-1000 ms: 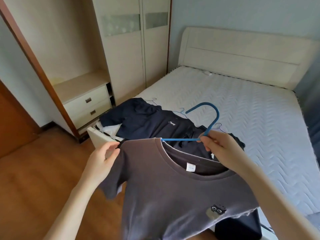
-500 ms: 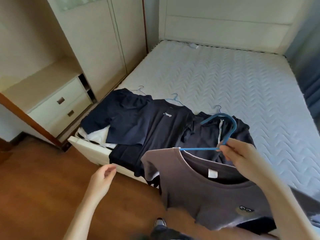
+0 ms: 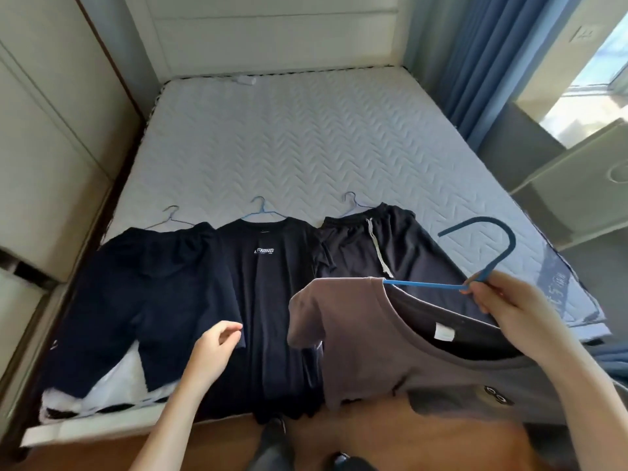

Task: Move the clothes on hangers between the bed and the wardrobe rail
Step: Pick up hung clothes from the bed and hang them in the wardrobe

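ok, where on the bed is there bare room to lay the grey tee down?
Free: the mattress between the headboard and the hanger hooks, plus the strip right of the drawstring shorts, toward the curtain. Crowded: the foot edge, where the navy shorts, black T-shirt and drawstring shorts lie side by side. Right hand holds the grey T-shirt on its blue hanger.

Hanging in long folds at upper right: blue curtain [image 3: 475, 62]. Just beside it, at the right edge, bright with daylight: window [image 3: 591, 83]. Below the window, jutting in from the right, pale and boxy, with a round mark on its front: bedside cabinet [image 3: 574, 192]. Along the bottom, warm brown and partly in shadow: wooden floor [image 3: 431, 433].
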